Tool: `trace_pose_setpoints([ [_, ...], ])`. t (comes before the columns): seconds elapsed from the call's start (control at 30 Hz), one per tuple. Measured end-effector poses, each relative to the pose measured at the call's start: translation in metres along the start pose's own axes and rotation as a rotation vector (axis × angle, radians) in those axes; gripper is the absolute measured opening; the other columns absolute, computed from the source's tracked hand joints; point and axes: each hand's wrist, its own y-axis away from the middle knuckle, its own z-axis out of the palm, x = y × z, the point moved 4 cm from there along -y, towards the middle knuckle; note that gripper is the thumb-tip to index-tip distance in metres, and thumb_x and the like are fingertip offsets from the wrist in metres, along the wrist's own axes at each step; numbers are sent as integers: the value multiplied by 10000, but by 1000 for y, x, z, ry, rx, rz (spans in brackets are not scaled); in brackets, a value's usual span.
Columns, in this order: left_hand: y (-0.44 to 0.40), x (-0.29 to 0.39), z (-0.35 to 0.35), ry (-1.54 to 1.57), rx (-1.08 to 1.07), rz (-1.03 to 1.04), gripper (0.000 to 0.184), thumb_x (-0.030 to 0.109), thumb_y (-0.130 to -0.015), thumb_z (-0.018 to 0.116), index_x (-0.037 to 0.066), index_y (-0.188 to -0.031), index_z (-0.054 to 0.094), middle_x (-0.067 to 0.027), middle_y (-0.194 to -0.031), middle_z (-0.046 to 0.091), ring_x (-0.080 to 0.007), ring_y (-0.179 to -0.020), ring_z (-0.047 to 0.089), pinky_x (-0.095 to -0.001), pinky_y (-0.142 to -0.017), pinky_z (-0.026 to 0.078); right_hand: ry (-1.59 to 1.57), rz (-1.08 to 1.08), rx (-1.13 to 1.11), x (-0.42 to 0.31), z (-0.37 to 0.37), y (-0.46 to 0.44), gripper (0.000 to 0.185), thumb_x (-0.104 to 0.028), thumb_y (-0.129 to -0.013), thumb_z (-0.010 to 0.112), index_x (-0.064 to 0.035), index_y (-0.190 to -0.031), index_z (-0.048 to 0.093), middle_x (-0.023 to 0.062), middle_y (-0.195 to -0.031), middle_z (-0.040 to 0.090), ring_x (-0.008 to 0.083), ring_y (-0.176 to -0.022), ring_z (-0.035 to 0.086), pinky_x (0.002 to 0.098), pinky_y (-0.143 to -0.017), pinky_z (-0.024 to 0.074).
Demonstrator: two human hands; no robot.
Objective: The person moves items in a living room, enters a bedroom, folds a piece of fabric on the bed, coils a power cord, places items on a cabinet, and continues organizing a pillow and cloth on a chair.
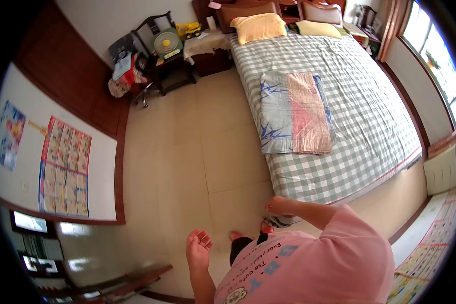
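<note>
My left hand (199, 242) is raised over the tiled floor, palm up. Its fingers are loosely bent and slightly apart, with nothing in them. My right hand (277, 205) is at the near left corner of the bed (314, 177); its fingers are small and partly hidden, so I cannot make out their grip. Grey-and-white checked bedding covers the bed. A folded quilt or cloth (299, 114), grey-blue with leaf shapes and pink panels, lies flat near the bed's left edge, beyond my right hand.
A yellow-orange pillow (259, 28) and a pale yellow one (318, 29) are at the headboard. A fan (166, 43) stands on a dark chair, beside a swivel chair piled with clothes (127, 71). Tiled floor (187, 147) runs left of the bed; a window (435, 50) is at right.
</note>
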Motion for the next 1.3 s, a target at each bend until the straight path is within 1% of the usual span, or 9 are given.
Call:
trace_pose_setpoints([
  [0.27,-215,80,44,-145,-306,-173,268,264,-928,447,105,-1136,502,-67,-1033,583,-179,-918,573,-363,-762,479,-286,211,299,79,19,-66,202,-228,-815,564,-79,-899,671,144,-865,660,327,-811,623,416,-723,485],
  [0.33,-254,91,74,-188,-378,-251,267,233,-928,445,88,-1147,490,-82,-1038,581,-184,-921,574,-354,-767,482,-150,622,-6,92,18,-54,196,-214,-787,594,-51,-871,663,148,-873,662,326,-826,621,402,-736,488],
  [0.37,-275,97,90,-240,-429,-313,267,203,-929,443,71,-1158,479,-96,-1042,580,-188,-924,574,-346,-771,485,-191,659,9,90,20,-49,196,-214,-787,594,-51,-871,663,148,-873,662,326,-826,621,402,-736,488],
  [0.43,-306,99,119,-321,-514,-401,266,197,-931,437,63,-1158,474,-97,-1040,579,-186,-921,576,-339,-769,486,-601,868,489,89,28,-28,209,-221,-757,627,-53,-873,668,147,-876,665,317,-822,627,396,-735,493],
  [0.6,-380,72,209,-446,-670,-524,262,184,-941,416,51,-1162,460,-96,-1038,576,-186,-910,580,-332,-769,489,-775,1107,649,105,32,-25,265,-228,-729,686,-45,-921,674,144,-876,675,264,-814,647,364,-742,508],
  [0.67,-408,52,249,-491,-750,-581,257,192,-942,407,69,-1159,473,-94,-1040,589,-192,-909,591,-348,-766,500,-1127,1226,797,122,21,-23,238,-194,-731,695,-43,-915,678,126,-834,678,223,-767,654,343,-705,520],
  [0.83,-463,1,354,-623,-774,-653,249,181,-944,413,67,-1158,468,-98,-1035,593,-192,-911,592,-346,-761,499,-1309,1238,1057,239,9,-42,258,-162,-737,713,9,-922,656,108,-795,671,169,-682,641,307,-603,527],
  [1.0,-501,-35,453,-722,-714,-680,237,169,-952,412,70,-1159,468,-96,-1033,592,-180,-913,588,-329,-760,493,-1678,1353,1146,370,-18,-54,433,-101,-745,701,13,-1129,536,109,-868,635,174,-646,615,286,-491,474],
  [1.3,-538,-80,546,-930,-699,-679,232,181,-949,423,64,-1140,483,-98,-1050,584,-174,-913,589,-325,-770,500,-1943,1398,1332,516,-41,-85,661,-92,-761,690,-71,-1326,347,100,-984,599,183,-699,610,317,-511,473],
])
